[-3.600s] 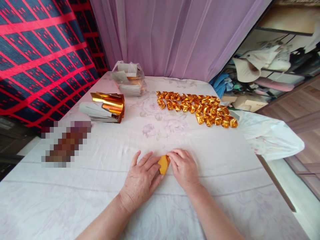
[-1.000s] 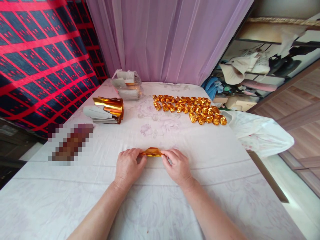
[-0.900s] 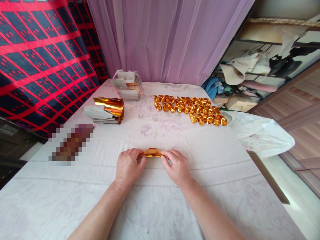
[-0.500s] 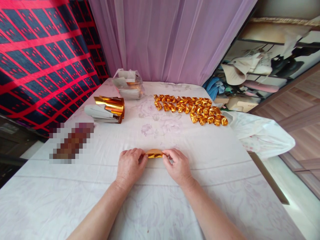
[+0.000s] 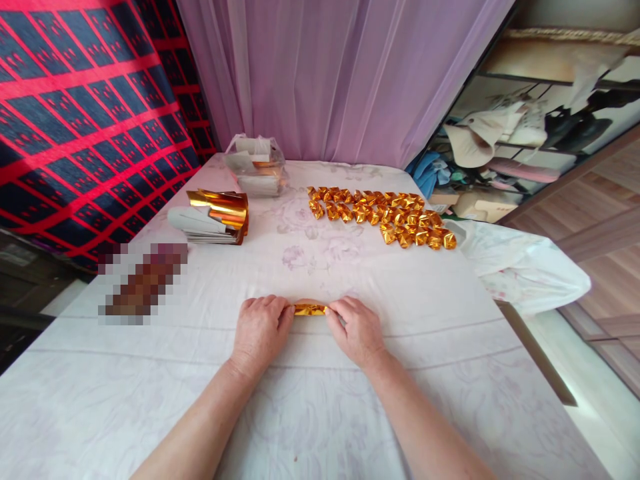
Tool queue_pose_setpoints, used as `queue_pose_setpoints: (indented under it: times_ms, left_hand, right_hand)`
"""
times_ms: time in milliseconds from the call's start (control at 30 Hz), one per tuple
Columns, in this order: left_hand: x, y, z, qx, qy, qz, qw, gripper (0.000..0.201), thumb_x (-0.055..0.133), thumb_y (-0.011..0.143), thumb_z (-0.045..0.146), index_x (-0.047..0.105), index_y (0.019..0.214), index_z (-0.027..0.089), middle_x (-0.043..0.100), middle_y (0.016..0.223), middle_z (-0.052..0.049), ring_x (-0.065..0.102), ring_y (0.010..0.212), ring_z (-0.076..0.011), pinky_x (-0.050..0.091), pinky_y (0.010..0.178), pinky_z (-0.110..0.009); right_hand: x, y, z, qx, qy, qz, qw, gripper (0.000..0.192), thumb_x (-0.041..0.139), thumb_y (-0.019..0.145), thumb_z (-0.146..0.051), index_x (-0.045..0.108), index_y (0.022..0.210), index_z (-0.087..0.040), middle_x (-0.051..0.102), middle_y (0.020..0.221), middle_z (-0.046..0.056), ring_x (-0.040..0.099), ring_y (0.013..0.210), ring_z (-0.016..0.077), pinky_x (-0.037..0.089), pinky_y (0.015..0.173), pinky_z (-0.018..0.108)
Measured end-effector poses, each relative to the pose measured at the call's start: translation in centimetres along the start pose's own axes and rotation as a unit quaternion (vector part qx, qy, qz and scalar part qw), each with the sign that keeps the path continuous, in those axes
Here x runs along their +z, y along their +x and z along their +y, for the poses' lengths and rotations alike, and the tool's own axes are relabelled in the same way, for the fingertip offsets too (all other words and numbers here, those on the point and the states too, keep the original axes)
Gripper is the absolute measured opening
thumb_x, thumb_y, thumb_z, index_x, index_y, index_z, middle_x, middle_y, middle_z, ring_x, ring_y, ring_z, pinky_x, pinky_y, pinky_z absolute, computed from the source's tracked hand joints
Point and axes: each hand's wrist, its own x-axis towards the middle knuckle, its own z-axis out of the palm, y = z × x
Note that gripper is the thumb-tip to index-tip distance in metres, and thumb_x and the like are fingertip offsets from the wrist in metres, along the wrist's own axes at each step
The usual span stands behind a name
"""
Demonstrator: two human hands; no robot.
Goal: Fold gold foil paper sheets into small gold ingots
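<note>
The gold foil piece has gone from a small upright orange wedge between the hands to a long, narrow strip lying flat on the table, and over the last second it has grown thinner. The left hand has shifted to its 9 o'clock end and the right hand to its 3 o'clock end, each grip now pinching one tip.

view: head, single | from: above the near edge of the worktop | faces: forward and down, toward the curtain | range: close over both hands, far end still in frame | overlap: none, one view only
</note>
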Motion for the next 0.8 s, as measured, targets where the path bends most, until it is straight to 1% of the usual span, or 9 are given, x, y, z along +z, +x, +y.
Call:
queue_pose_setpoints:
  times_ms: [267, 600, 800]
  left_hand:
    - [-0.03, 0.00, 0.30, 0.000, 0.001, -0.008, 1.000, 0.029, 0.041, 0.096, 0.028, 0.065, 0.081, 0.019, 0.069, 0.080, -0.006, 0.064, 0.079, -0.0238, 0.040, 0.074, -0.038]
    - [-0.05, -0.05, 0.54, 0.019, -0.043, -0.017, 0.999, 0.024, 0.043, 0.093, 0.022, 0.063, 0.081, 0.019, 0.068, 0.080, -0.005, 0.063, 0.081, -0.0223, 0.040, 0.076, -0.037]
    - [0.05, 0.00, 0.46, 0.020, -0.036, -0.016, 0.999, 0.022, 0.044, 0.093, 0.022, 0.063, 0.082, 0.019, 0.067, 0.081, -0.005, 0.063, 0.082, -0.0234, 0.040, 0.078, -0.038]
  right_hand:
    - [0.14, 0.01, -0.25, -0.022, -0.006, 0.014, 1.000, 0.023, 0.047, 0.090, -0.018, 0.059, 0.070, -0.021, 0.061, 0.069, 0.001, 0.057, 0.070, 0.0155, 0.037, 0.067, 0.027]
    - [0.15, 0.05, -0.19, -0.007, -0.005, 0.024, 1.000, 0.024, 0.046, 0.088, -0.016, 0.055, 0.067, -0.022, 0.058, 0.066, 0.001, 0.054, 0.068, 0.0153, 0.035, 0.065, 0.027]
    - [0.14, -0.05, -0.33, -0.036, 0.003, 0.027, 0.999, 0.025, 0.045, 0.088, -0.016, 0.055, 0.066, -0.021, 0.056, 0.065, 0.001, 0.053, 0.066, 0.0148, 0.035, 0.065, 0.027]
